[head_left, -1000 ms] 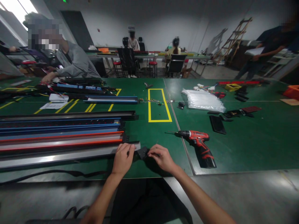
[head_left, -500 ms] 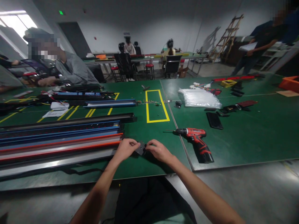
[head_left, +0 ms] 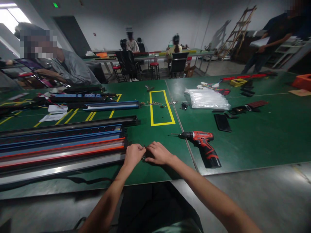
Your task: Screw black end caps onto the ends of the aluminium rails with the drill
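My left hand [head_left: 132, 154] and my right hand [head_left: 157, 153] are closed and pressed together over a small black end piece [head_left: 144, 156] that is almost fully hidden between the fingers. They sit on the green mat just off the right end of a stack of long rails [head_left: 63, 147], silver, red, blue and black. A red cordless drill [head_left: 202, 142] lies on the mat to the right of my right hand.
A yellow taped rectangle [head_left: 161, 108] marks the mat beyond my hands. A bag of white tubes [head_left: 207, 98] and black parts [head_left: 222, 122] lie at the right. A person in grey [head_left: 70, 68] works at the far left; others sit and stand further back.
My hands have drawn together, and the black piece that showed between them is now nearly covered. The view has shifted slightly.
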`<action>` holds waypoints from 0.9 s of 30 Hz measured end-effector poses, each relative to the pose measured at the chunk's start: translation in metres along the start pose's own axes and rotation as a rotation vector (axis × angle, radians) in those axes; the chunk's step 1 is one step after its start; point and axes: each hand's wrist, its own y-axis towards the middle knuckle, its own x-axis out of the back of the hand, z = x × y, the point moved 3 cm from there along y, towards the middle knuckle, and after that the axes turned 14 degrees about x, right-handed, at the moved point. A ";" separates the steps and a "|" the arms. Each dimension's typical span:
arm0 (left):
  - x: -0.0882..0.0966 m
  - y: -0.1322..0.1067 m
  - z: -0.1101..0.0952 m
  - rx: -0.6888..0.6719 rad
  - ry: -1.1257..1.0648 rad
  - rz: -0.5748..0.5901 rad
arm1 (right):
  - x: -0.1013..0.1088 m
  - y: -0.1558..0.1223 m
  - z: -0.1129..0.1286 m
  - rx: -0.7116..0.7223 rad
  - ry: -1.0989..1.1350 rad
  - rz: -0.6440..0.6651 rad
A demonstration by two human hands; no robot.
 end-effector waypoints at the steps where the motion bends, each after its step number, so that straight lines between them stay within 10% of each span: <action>1: 0.000 0.000 0.000 0.003 0.008 -0.005 | -0.002 0.002 0.000 -0.008 0.006 0.007; 6: 0.002 0.001 0.008 -0.027 0.005 0.042 | -0.008 0.009 -0.002 -0.041 0.041 0.010; 16: 0.016 -0.010 0.045 -0.689 0.254 -0.054 | -0.012 0.009 -0.003 -0.022 0.094 0.012; 27: 0.002 -0.005 0.045 -0.779 0.352 0.024 | 0.021 0.003 -0.047 -0.105 0.091 -0.050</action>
